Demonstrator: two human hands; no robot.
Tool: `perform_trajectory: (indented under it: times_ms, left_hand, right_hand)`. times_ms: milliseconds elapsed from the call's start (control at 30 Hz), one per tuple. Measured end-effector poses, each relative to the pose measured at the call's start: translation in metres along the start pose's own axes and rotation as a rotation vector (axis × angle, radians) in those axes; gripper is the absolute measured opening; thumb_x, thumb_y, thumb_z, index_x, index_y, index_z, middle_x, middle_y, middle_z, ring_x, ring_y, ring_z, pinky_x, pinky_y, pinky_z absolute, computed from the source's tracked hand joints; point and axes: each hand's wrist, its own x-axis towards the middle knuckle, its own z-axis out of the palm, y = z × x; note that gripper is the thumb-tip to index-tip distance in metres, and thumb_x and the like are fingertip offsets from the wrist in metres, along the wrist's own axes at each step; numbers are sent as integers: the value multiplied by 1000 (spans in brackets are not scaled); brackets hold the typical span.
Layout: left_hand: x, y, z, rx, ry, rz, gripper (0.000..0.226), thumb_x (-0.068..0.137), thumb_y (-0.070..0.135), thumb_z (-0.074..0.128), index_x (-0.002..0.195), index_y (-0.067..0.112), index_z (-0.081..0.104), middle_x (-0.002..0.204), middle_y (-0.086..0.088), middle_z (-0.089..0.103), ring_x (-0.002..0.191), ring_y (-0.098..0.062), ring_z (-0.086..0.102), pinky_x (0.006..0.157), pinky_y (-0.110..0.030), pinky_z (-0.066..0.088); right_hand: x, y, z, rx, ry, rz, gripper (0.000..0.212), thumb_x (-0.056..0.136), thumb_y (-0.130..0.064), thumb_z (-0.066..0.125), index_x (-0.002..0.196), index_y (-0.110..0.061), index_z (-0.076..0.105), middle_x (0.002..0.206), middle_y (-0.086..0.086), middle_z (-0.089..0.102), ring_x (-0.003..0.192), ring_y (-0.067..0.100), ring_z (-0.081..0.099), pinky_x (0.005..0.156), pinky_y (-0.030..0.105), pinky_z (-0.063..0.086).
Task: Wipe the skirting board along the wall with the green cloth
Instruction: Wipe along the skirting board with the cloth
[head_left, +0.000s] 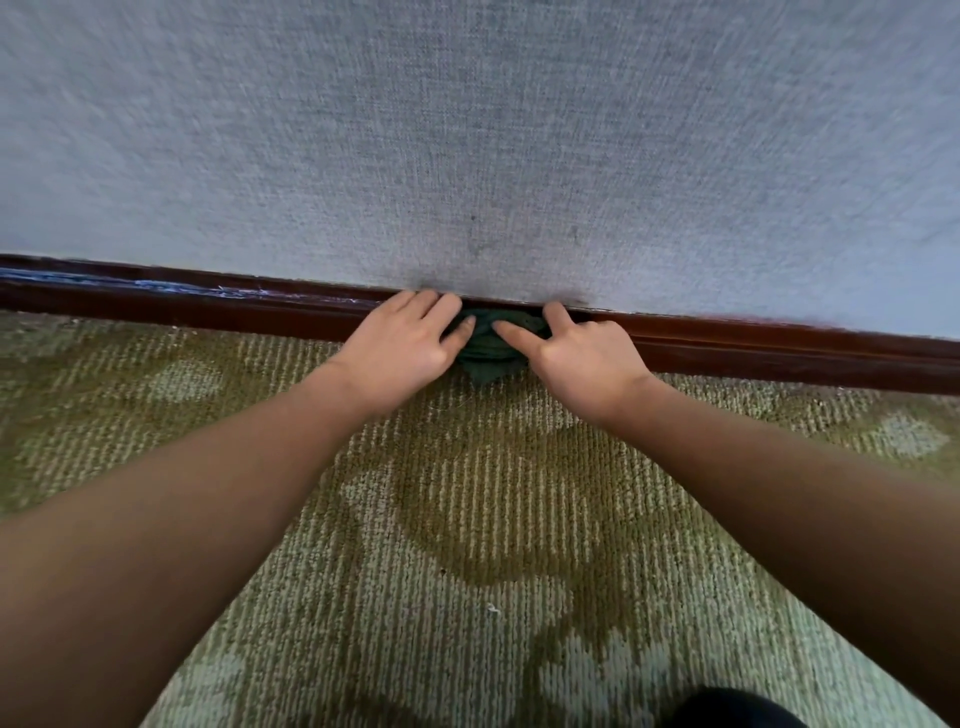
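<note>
1. While both arms reach forward over the carpet (467, 519), the green cloth (488, 349) sits bunched against the front of the skirting board (779, 356), between the two hands and touching both.
2. Its upper part is pressed to the board just under the top edge; a loose corner hangs down to where the board meets the carpet.
3. The left hand (400, 345) lies palm down to the left of the cloth. Its fingers are stretched fairly straight up to the top edge of the skirting board, and its thumb tip rests on the cloth's left side. It presses rather than clasps.
4. The right hand (584, 358) lies to the right of the cloth. Its thumb runs leftward across the cloth's front and its forefinger reaches up over the top edge, so the cloth's right end is pinched between them. The other fingers look folded, though their tips are hidden.
5. The skirting board is dark brown and runs the full width of the view along the foot of a grey textured wall (467, 130). Pale scuffs mark its top edge well to the left of the hands.
6. A dark shape (737, 712) shows at the bottom edge; what it is cannot be told.
</note>
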Motion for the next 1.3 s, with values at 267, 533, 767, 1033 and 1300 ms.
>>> perform_trajectory:
  times_ms: [267, 533, 767, 1033, 1300]
  left_hand:
    - [-6, -12, 5, 55, -123, -43, 67, 86, 10, 55, 144, 13, 23, 127, -15, 33, 117, -30, 37, 99, -37, 31]
    - [-23, -28, 10, -10, -151, -155, 55, 94, 14, 45, 144, 24, 24, 131, -15, 33, 120, -31, 35, 101, -38, 28]
    - [-29, -31, 11, -88, -137, -219, 50, 96, 13, 40, 143, 26, 29, 129, -15, 37, 117, -30, 38, 96, -36, 29]
    - [-25, -19, 9, -47, -148, -174, 52, 95, 8, 40, 144, 11, 24, 128, -15, 36, 119, -30, 38, 96, -36, 30]
    - [1, 2, -1, -59, -102, -112, 50, 93, 7, 41, 142, 10, 30, 132, -17, 37, 118, -32, 41, 98, -38, 32]
  right_hand:
    - [7, -19, -14, 21, -3, 1, 55, 96, -14, 38, 145, -26, 15, 125, 21, 42, 68, 27, 58, 53, 32, 34]
    - [25, -40, -17, 53, 1, -13, 58, 95, -12, 38, 145, -29, 12, 123, 19, 41, 55, 21, 40, 51, 32, 30]
    - [33, -47, -13, 58, 26, -31, 56, 97, -16, 37, 145, -30, 13, 122, 18, 42, 48, 17, 33, 47, 30, 26]
    - [29, -37, -19, 6, 43, -59, 53, 97, -19, 40, 144, -30, 17, 122, 16, 44, 75, 27, 60, 58, 32, 35]
    - [3, -3, -3, -43, 8, -29, 59, 97, -22, 40, 145, -32, 6, 121, 15, 42, 57, 19, 43, 52, 30, 34]
